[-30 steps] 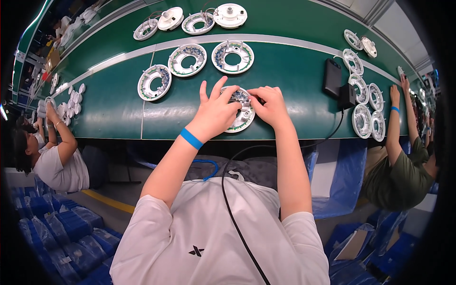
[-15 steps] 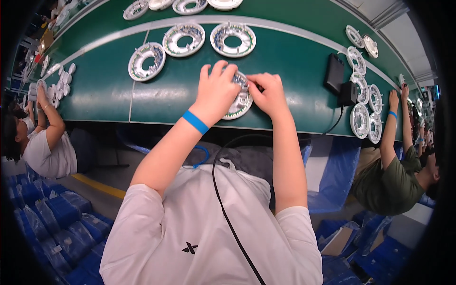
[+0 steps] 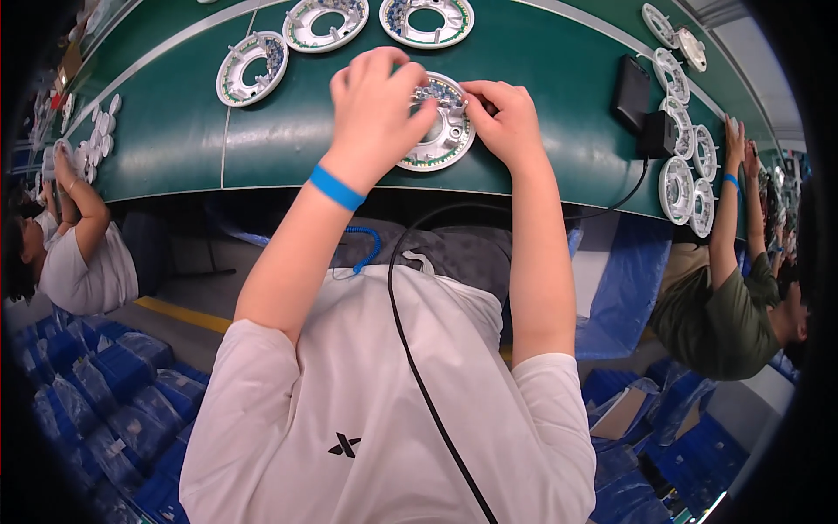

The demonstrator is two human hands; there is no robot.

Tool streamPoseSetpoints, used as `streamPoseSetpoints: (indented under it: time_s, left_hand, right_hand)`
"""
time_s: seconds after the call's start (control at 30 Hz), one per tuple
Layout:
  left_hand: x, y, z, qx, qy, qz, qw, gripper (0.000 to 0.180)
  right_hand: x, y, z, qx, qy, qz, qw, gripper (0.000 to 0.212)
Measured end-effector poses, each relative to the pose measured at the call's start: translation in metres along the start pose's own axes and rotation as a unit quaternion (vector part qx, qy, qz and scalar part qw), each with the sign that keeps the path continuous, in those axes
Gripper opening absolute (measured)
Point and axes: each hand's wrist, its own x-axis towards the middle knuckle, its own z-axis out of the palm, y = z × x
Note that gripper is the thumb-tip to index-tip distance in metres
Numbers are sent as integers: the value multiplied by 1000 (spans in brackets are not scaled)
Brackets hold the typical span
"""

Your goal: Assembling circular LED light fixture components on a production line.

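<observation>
A white ring-shaped housing [image 3: 447, 150] with a circuit board and small parts inside lies near the table's front edge, between my hands. My left hand [image 3: 371, 113] hovers over its left side, thumb and fingers apart and slightly blurred; its thumb reaches over the middle of the ring. At the upper right rim, the thumb and forefinger of my right hand [image 3: 506, 122] close on the housing's edge. A blue wristband [image 3: 337, 187] circles my left wrist. My left hand hides the ring's left part.
More ring housings [image 3: 251, 70] lie beyond my hands on the green table [image 3: 288, 144]. A black box [image 3: 630, 92] and a black adapter [image 3: 656, 135] with a cable stand at right, beside several housings [image 3: 676, 190]. Co-workers sit at both sides. Small white parts [image 3: 100, 131] lie at far left.
The view has shifted, so the table sits higher in the picture. My left hand's fingers have drawn back from the ring's upper part, and more of the board shows. My right hand stays at the rim.
</observation>
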Motion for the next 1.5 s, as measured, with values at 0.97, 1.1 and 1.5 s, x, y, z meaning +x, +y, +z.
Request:
streamPoseSetpoints:
  time_s: [0.97, 1.1, 1.5]
  left_hand:
    - [8, -16, 15, -221, -141, 43, 964, 48]
    - [-8, -35, -13, -259, -153, 1, 954, 24]
    - [-16, -36, -7, -16, 32, 44, 998, 19]
  right_hand:
    - [-24, 22, -65, -1, 181, 122, 976, 10]
    - [-22, 8, -52, 50, 141, 116, 982, 12]
    - [10, -26, 16, -89, 68, 132, 985, 28]
